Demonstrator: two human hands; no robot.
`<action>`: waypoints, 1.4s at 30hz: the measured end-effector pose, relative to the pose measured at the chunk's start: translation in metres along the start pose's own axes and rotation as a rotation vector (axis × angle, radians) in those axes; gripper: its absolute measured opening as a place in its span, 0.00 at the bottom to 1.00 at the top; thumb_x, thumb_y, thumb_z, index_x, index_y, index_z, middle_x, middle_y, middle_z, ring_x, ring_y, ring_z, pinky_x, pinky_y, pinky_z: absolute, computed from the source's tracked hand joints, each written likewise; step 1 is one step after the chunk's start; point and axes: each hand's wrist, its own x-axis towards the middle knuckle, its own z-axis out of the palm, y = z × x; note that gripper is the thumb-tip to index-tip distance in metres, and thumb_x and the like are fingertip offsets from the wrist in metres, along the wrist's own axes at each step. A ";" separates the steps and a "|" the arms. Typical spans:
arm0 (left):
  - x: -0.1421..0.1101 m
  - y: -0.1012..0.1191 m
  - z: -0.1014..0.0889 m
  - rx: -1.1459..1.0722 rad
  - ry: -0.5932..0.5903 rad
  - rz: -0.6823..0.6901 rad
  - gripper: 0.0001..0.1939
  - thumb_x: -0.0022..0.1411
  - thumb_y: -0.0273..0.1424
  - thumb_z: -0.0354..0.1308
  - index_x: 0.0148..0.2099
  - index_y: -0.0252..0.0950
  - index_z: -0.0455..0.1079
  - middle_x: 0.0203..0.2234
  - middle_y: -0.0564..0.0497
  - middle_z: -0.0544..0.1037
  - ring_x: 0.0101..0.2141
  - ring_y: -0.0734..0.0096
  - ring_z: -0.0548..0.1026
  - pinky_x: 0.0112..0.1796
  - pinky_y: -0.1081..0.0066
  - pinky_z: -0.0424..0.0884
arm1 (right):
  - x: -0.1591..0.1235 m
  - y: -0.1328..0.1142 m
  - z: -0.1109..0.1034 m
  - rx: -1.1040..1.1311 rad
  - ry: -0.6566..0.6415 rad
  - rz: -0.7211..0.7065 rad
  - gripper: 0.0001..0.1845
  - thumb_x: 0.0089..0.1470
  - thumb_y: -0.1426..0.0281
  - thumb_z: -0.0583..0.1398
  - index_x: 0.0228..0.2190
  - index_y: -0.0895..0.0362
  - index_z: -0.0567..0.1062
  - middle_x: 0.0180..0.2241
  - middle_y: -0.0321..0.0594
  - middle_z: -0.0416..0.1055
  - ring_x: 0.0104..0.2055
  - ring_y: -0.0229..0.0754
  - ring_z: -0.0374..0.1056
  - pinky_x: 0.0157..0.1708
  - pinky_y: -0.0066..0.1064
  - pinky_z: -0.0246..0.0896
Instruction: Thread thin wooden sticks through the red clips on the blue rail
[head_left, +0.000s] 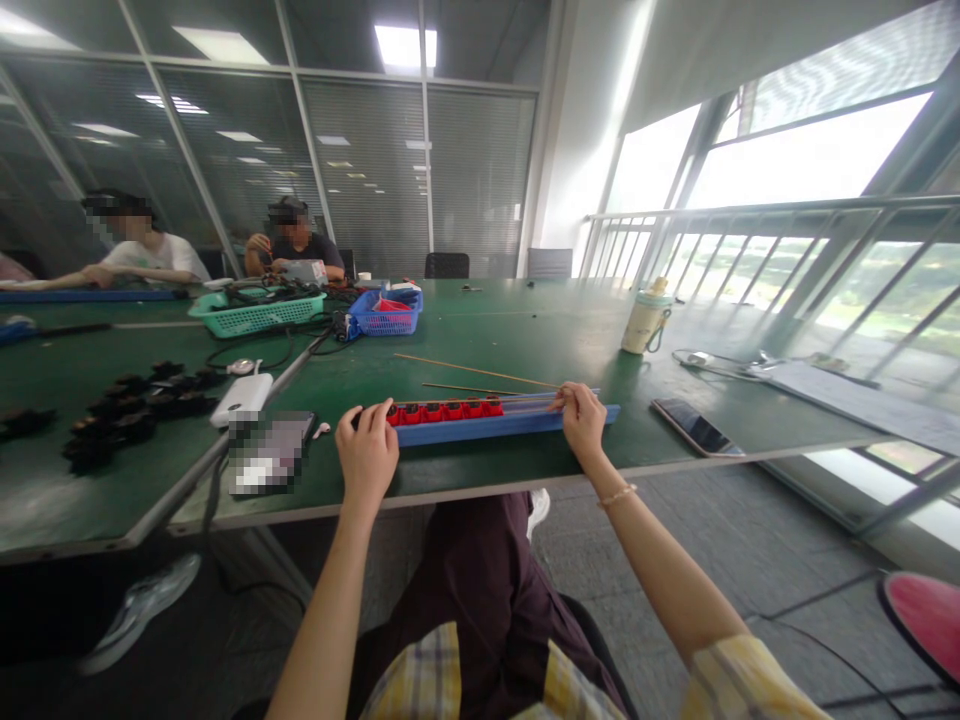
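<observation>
Several red blocks; just beside left grip

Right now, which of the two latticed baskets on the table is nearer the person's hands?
The blue basket: it stands right of the larger green basket, closer to both the left hand and the right hand.

a green table carries a blue rail; a teal basket; a tumbler
</observation>
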 end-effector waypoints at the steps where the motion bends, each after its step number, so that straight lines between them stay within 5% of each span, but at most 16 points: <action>1: 0.000 0.000 0.000 -0.002 -0.001 -0.001 0.23 0.65 0.28 0.46 0.60 0.38 0.69 0.50 0.43 0.76 0.56 0.48 0.61 0.55 0.50 0.59 | 0.000 0.000 0.000 -0.001 -0.016 -0.009 0.14 0.64 0.66 0.49 0.32 0.53 0.71 0.28 0.40 0.74 0.29 0.42 0.72 0.37 0.35 0.67; 33: 0.000 0.002 -0.001 -0.012 0.001 -0.009 0.22 0.66 0.28 0.46 0.60 0.37 0.69 0.49 0.43 0.77 0.56 0.49 0.61 0.56 0.51 0.59 | 0.007 0.005 0.007 0.046 -0.149 0.001 0.14 0.62 0.70 0.50 0.31 0.53 0.73 0.30 0.41 0.77 0.36 0.45 0.73 0.42 0.38 0.68; 42: -0.001 0.001 -0.001 -0.012 0.001 -0.009 0.21 0.65 0.28 0.46 0.57 0.37 0.71 0.49 0.44 0.77 0.56 0.49 0.61 0.56 0.51 0.59 | 0.006 0.008 0.007 0.041 -0.086 -0.007 0.16 0.64 0.67 0.49 0.33 0.54 0.75 0.38 0.45 0.78 0.41 0.46 0.73 0.46 0.40 0.68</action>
